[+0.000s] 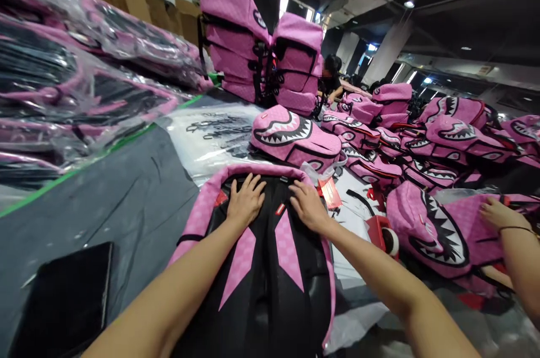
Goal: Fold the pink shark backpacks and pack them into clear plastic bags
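Observation:
A pink and black backpack lies in front of me with its black back panel and straps facing up. My left hand rests on the upper left of that panel, fingers spread flat. On the upper right, my right hand presses down near the top edge, its fingers stretched and apart. Beside the right hand an orange-red tag sticks out by the backpack's edge. Just beyond the top of the backpack is another pink backpack with a shark-mouth print.
A black tablet-like device lies at left. Plastic-wrapped backpacks are piled far left; stacked pink backpacks stand behind. A red tape dispenser is at right. A co-worker's hand touches a shark-print backpack.

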Tool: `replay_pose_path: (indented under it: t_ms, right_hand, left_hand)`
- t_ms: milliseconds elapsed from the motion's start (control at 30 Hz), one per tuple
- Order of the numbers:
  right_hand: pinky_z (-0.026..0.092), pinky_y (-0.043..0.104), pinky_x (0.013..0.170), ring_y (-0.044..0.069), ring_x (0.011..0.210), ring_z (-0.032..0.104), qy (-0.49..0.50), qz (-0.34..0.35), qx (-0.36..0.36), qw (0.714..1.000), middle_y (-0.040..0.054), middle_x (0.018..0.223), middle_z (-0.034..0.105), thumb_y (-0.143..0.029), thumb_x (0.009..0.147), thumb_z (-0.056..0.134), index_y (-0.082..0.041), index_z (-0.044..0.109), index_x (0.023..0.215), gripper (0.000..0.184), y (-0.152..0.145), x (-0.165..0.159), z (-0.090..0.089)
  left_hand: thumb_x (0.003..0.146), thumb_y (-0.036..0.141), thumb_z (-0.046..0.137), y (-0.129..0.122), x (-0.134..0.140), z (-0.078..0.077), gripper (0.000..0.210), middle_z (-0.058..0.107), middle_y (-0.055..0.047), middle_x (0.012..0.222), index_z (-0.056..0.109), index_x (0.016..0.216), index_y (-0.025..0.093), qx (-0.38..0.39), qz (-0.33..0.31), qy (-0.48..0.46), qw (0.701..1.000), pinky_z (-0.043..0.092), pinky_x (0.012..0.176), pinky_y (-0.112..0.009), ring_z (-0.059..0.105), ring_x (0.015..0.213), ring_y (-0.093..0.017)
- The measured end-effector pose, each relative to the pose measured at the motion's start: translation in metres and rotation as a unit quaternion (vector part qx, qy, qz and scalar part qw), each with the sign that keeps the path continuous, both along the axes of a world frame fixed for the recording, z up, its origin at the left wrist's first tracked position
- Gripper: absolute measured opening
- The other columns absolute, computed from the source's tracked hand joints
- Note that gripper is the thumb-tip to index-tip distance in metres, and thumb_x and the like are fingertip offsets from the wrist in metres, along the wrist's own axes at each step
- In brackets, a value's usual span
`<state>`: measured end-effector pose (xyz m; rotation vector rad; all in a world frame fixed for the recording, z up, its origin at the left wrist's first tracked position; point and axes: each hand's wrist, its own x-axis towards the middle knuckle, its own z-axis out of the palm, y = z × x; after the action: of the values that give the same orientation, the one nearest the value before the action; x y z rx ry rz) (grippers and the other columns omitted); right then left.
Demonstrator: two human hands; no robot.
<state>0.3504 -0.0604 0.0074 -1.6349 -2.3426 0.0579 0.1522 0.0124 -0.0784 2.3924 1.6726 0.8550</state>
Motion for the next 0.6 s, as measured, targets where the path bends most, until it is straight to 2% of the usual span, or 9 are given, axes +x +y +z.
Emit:
replay_pose_path:
  t_ms: [67, 133, 200, 267, 333, 367, 433, 533, 600]
  right_hand:
    - [0.035, 0.041, 0.120, 0.020, 0.142, 0.046, 0.040, 0.174, 0.025, 0.984, 0.0077, 0.150, 0.055, -0.038, 0.105, 0.048, -0.025, 0.055, 0.140, 0.038, -0.052, -0.009, 0.001]
    - [0.030, 0.044, 0.123, 0.020, 0.143, 0.045, 0.013, 0.264, 0.023, 0.964, 0.0055, 0.151, 0.054, -0.049, 0.103, 0.050, -0.027, 0.056, 0.139, 0.042, -0.083, -0.022, -0.008]
    - [0.028, 0.048, 0.124, 0.023, 0.145, 0.043, -0.036, 0.231, 0.006, 0.972, 0.0088, 0.153, 0.053, -0.048, 0.103, 0.052, -0.023, 0.056, 0.139, 0.044, -0.089, -0.034, -0.025]
    - [0.029, 0.048, 0.123, 0.024, 0.147, 0.042, -0.070, 0.155, -0.013, 0.985, 0.0123, 0.154, 0.052, -0.042, 0.104, 0.051, -0.018, 0.052, 0.144, 0.046, -0.077, -0.040, -0.046]
    - [0.030, 0.048, 0.124, 0.024, 0.148, 0.040, -0.099, 0.135, -0.030, 0.985, 0.0126, 0.157, 0.050, -0.039, 0.104, 0.051, -0.016, 0.049, 0.146, 0.048, -0.065, -0.043, -0.063]
    - [0.030, 0.047, 0.124, 0.024, 0.149, 0.039, -0.111, 0.140, -0.037, 0.983, 0.0124, 0.157, 0.049, -0.038, 0.103, 0.052, -0.016, 0.049, 0.147, 0.049, -0.061, -0.043, -0.068]
    - [0.031, 0.047, 0.123, 0.024, 0.150, 0.038, -0.128, 0.143, -0.044, 0.980, 0.0125, 0.159, 0.047, -0.037, 0.103, 0.050, -0.014, 0.048, 0.147, 0.050, -0.061, -0.045, -0.075]
    - [0.031, 0.047, 0.123, 0.024, 0.150, 0.038, -0.106, 0.125, -0.031, 0.986, 0.0132, 0.159, 0.047, -0.034, 0.105, 0.044, -0.010, 0.045, 0.150, 0.051, -0.068, -0.050, -0.077]
    - [0.030, 0.046, 0.124, 0.024, 0.149, 0.038, -0.058, 0.106, -0.013, 0.993, 0.0141, 0.158, 0.048, -0.030, 0.105, 0.042, -0.009, 0.045, 0.150, 0.049, -0.071, -0.053, -0.079]
  left_hand:
    - [0.097, 0.026, 0.037, 0.001, -0.001, 0.000, 0.047, 0.053, -0.017, 0.154, 0.064, 0.133, 0.014, -0.009, -0.005, -0.022, 1.000, 0.016, 0.124, -0.066, 0.035, 0.152, -0.033]
    - [0.096, 0.022, 0.033, 0.003, -0.004, 0.002, 0.047, 0.058, -0.018, 0.149, 0.065, 0.129, 0.013, -0.019, 0.002, -0.045, 0.999, 0.015, 0.125, -0.065, 0.038, 0.150, -0.033]
    - [0.094, 0.019, 0.029, 0.001, -0.008, 0.011, 0.047, 0.063, -0.016, 0.143, 0.065, 0.125, 0.014, -0.028, 0.008, -0.064, 0.998, 0.017, 0.125, -0.062, 0.041, 0.147, -0.031]
    - [0.094, 0.020, 0.030, -0.016, -0.014, 0.026, 0.045, 0.067, -0.012, 0.135, 0.065, 0.121, 0.018, -0.034, -0.014, -0.077, 0.996, 0.030, 0.122, -0.053, 0.050, 0.139, -0.027]
    - [0.096, 0.029, 0.034, -0.053, -0.022, 0.045, 0.038, 0.072, -0.007, 0.123, 0.067, 0.114, 0.022, -0.056, -0.135, -0.076, 0.986, 0.046, 0.109, -0.041, 0.061, 0.121, -0.023]
    - [0.097, 0.036, 0.039, -0.077, -0.025, 0.054, 0.033, 0.073, -0.005, 0.115, 0.067, 0.109, 0.024, -0.071, -0.233, -0.066, 0.968, 0.050, 0.100, -0.036, 0.064, 0.110, -0.022]
    - [0.098, 0.046, 0.046, -0.127, -0.028, 0.061, 0.030, 0.072, -0.004, 0.105, 0.067, 0.097, 0.025, -0.100, -0.434, -0.015, 0.895, 0.051, 0.088, -0.033, 0.064, 0.097, -0.022]
    - [0.095, 0.039, 0.053, -0.180, -0.025, 0.041, 0.020, 0.068, -0.004, 0.085, 0.063, 0.085, 0.025, -0.039, -0.553, 0.070, 0.830, 0.048, 0.077, -0.036, 0.058, 0.078, -0.022]
    - [0.094, 0.025, 0.045, -0.191, -0.022, 0.015, 0.020, 0.064, -0.005, 0.076, 0.060, 0.080, 0.025, 0.030, -0.578, 0.082, 0.811, 0.046, 0.071, -0.038, 0.054, 0.072, -0.023]
